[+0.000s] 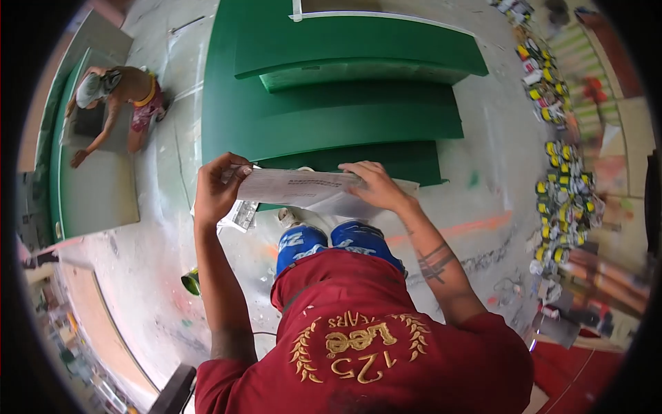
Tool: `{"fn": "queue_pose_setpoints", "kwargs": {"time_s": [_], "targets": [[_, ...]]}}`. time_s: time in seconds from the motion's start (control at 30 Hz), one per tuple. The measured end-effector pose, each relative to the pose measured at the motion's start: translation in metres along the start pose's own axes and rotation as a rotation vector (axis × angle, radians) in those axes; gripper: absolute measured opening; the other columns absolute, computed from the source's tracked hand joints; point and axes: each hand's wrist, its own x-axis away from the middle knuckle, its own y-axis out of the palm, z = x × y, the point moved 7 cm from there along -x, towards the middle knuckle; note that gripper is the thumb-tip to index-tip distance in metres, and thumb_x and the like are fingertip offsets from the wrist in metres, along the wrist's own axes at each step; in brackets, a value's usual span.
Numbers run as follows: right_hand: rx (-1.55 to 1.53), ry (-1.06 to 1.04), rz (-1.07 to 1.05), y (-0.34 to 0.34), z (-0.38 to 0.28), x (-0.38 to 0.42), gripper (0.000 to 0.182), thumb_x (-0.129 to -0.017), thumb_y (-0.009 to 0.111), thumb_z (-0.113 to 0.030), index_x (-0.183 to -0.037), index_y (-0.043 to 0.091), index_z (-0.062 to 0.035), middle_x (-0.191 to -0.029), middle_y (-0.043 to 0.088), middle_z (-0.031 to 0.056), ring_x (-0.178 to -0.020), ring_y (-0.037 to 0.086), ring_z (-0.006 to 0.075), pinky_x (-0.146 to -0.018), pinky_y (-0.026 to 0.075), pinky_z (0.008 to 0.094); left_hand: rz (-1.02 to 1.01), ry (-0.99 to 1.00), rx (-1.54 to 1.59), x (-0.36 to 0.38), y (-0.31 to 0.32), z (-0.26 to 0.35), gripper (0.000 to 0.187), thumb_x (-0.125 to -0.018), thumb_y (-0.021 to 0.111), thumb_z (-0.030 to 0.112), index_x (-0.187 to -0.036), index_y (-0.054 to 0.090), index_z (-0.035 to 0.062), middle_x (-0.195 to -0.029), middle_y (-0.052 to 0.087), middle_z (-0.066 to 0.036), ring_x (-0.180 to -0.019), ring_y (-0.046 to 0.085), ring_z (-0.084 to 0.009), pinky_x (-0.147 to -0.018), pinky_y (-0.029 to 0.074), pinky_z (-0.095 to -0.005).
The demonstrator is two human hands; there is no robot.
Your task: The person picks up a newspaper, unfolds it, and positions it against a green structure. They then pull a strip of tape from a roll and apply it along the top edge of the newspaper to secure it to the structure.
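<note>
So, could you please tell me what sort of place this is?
Probably a painting workshop: large green-painted panels lie on a paint-splattered concrete floor, many yellow-labelled paint cans line one side, and another person works on a grey panel.

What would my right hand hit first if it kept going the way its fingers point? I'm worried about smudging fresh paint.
Probably nothing soon: the right hand rests on the paper sheet, fingers pointing along it toward the left hand, not the green panels. Depth is unclear.
</note>
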Motion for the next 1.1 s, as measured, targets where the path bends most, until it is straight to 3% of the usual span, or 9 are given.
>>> {"fn": "queue_pose_setpoints", "kwargs": {"time_s": [0.07, 0.1, 0.17, 0.2, 0.3, 0.53, 0.7, 0.93, 1.1], "targets": [[-0.198, 0.027, -0.085, 0.014, 0.016, -0.02, 0.037, -0.092, 0.075, -0.018, -0.128, 0.069, -0.0109, -0.108, 0.076, 0.0135, -0.107, 0.07, 0.0322, -0.1, 0.046, 0.0436, 0.123, 0.117, -0.256, 0.006, 0.002, 0.043, 0.003, -0.093, 0.069, 0.001, -0.094, 0.07, -0.0016, -0.085, 0.072, -0.005, -0.081, 0.063, -0.0101, -0.079, 0.051, -0.0279], [-0.224, 0.012, -0.091, 0.01, 0.02, -0.025, 0.037, -0.092, 0.075, -0.018, -0.128, 0.069, -0.0109, -0.108, 0.076, 0.0135, -0.107, 0.07, 0.0322, -0.1, 0.046, 0.0436, 0.216, 0.055, -0.299, 0.011, -0.003, 0.053, 0.006, -0.092, 0.067, -0.001, -0.096, 0.072, -0.001, -0.083, 0.072, -0.006, -0.08, 0.062, -0.0093, -0.077, 0.05, -0.0275], [-0.046, -0.231, 0.036, -0.006, 0.014, -0.024, 0.017, -0.093, 0.068, -0.008, -0.11, 0.068, -0.0081, -0.087, 0.075, 0.0126, -0.086, 0.072, 0.0323, -0.093, 0.049, 0.0418, 0.296, -0.051, -0.417, 0.02, -0.013, 0.061, 0.007, -0.093, 0.068, 0.001, -0.098, 0.074, -0.0016, -0.084, 0.073, -0.005, -0.081, 0.062, -0.0086, -0.078, 0.05, -0.0262], [-0.066, -0.231, 0.036, -0.01, 0.018, -0.022, 0.017, -0.093, 0.068, -0.008, -0.11, 0.068, -0.0081, -0.087, 0.075, 0.0126, -0.086, 0.072, 0.0323, -0.093, 0.049, 0.0418, 0.329, -0.106, -0.433, 0.024, -0.016, 0.061, 0.007, -0.094, 0.069, 0.002, -0.098, 0.074, -0.0018, -0.085, 0.074, -0.004, -0.082, 0.062, -0.0086, -0.078, 0.05, -0.0258], [0.071, -0.325, 0.053, -0.02, 0.028, -0.014, 0.01, -0.091, 0.068, -0.008, -0.1, 0.065, -0.0081, -0.078, 0.069, 0.0118, -0.081, 0.069, 0.0313, -0.092, 0.049, 0.0415, 0.491, -0.008, -0.446, 0.036, -0.025, 0.082, 0.011, -0.095, 0.067, 0.002, -0.1, 0.076, -0.0016, -0.083, 0.075, -0.006, -0.079, 0.064, -0.0086, -0.077, 0.05, -0.025], [0.257, -0.389, 0.106, -0.051, 0.08, 0.007, 0.01, -0.091, 0.067, -0.008, -0.101, 0.064, -0.0082, -0.078, 0.068, 0.0117, -0.083, 0.069, 0.0321, -0.093, 0.048, 0.046, 0.809, -0.024, -0.703, 0.076, -0.082, 0.137, 0.01, -0.097, 0.071, 0.009, -0.1, 0.078, 0.0031, -0.083, 0.074, -0.005, -0.08, 0.063, -0.0117, -0.079, 0.05, -0.029], [0.307, -0.246, 0.028, -0.075, 0.11, 0.048, 0.009, -0.092, 0.067, -0.009, -0.099, 0.062, -0.0082, -0.08, 0.068, 0.0108, -0.086, 0.068, 0.0314, -0.094, 0.048, 0.0478, 0.744, -0.043, -0.739, 0.082, -0.094, 0.133, 0.012, -0.097, 0.071, 0.012, -0.099, 0.078, 0.0018, -0.087, 0.075, -0.008, -0.082, 0.065, -0.0142, -0.082, 0.051, -0.0308], [0.393, -0.282, 0.165, -0.13, 0.131, 0.086, 0.012, -0.091, 0.069, -0.007, -0.1, 0.061, -0.0083, -0.084, 0.069, 0.0101, -0.085, 0.068, 0.0315, -0.093, 0.048, 0.0464, 0.815, 0.045, -0.739, 0.065, -0.076, 0.117, 0.013, -0.096, 0.073, 0.013, -0.099, 0.078, 0.0016, -0.084, 0.075, -0.006, -0.077, 0.064, -0.0122, -0.076, 0.051, -0.0287], [0.472, -0.179, 0.179, -0.163, 0.142, 0.099, 0.011, -0.092, 0.07, -0.006, -0.099, 0.062, -0.0081, -0.087, 0.071, 0.0111, -0.085, 0.068, 0.0329, -0.092, 0.048, 0.0456, 0.71, 0.08, -0.499, 0.046, -0.065, 0.101, 0.014, -0.095, 0.074, 0.01, -0.101, 0.078, -0.0025, -0.083, 0.077, -0.006, -0.078, 0.063, -0.0078, -0.076, 0.05, -0.0243]]}}
